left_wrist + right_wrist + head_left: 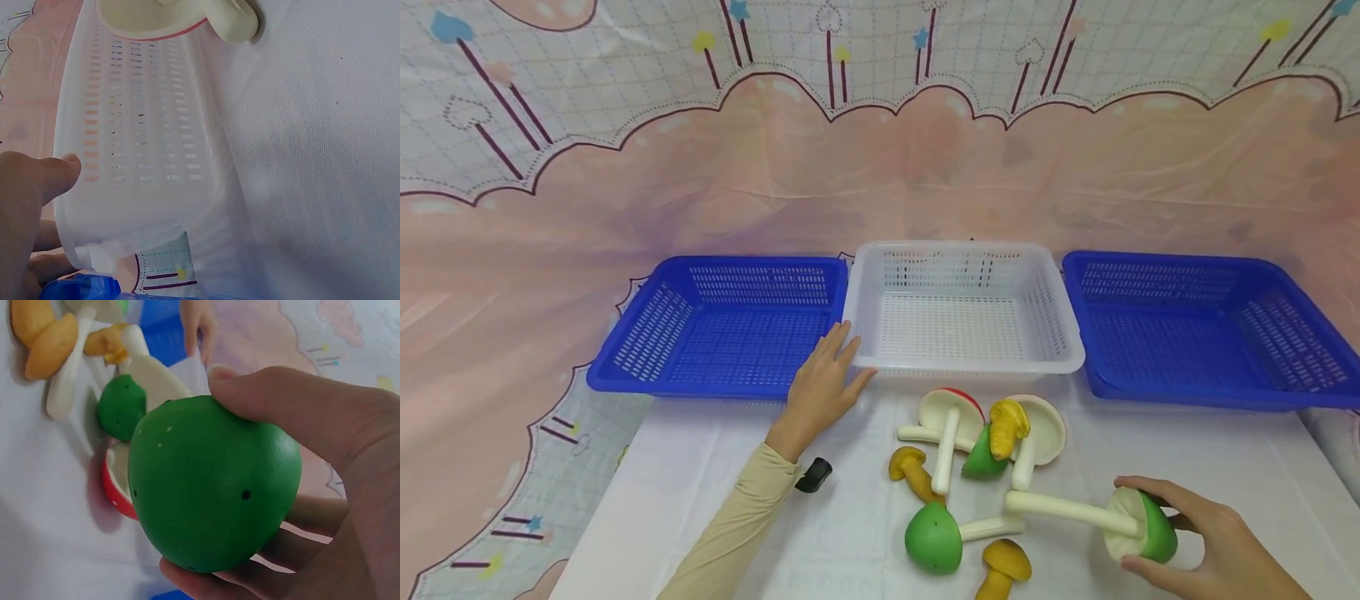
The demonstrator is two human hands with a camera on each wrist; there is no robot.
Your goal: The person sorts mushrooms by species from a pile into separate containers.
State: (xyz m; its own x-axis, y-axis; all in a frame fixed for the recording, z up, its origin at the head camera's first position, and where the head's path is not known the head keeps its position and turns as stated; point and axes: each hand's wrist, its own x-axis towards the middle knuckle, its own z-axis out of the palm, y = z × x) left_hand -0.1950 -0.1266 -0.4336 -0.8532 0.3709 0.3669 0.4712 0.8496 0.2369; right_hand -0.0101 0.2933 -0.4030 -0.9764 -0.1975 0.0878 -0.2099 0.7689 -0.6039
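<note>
The right hand [1206,542] has thumb and fingers curled round the green cap of a mushroom [1126,525], at four o'clock from the pile [985,458], its stem pointing to nine o'clock. The left hand [822,387], opened out with fingers nearly straight and thumb spread, rests at the eight o'clock corner of the white basket [966,367], close beside the left blue basket [700,389]. From the pile, the white basket stands at twelve o'clock, the left blue basket at ten, the right blue basket [1217,396] at two.
</note>
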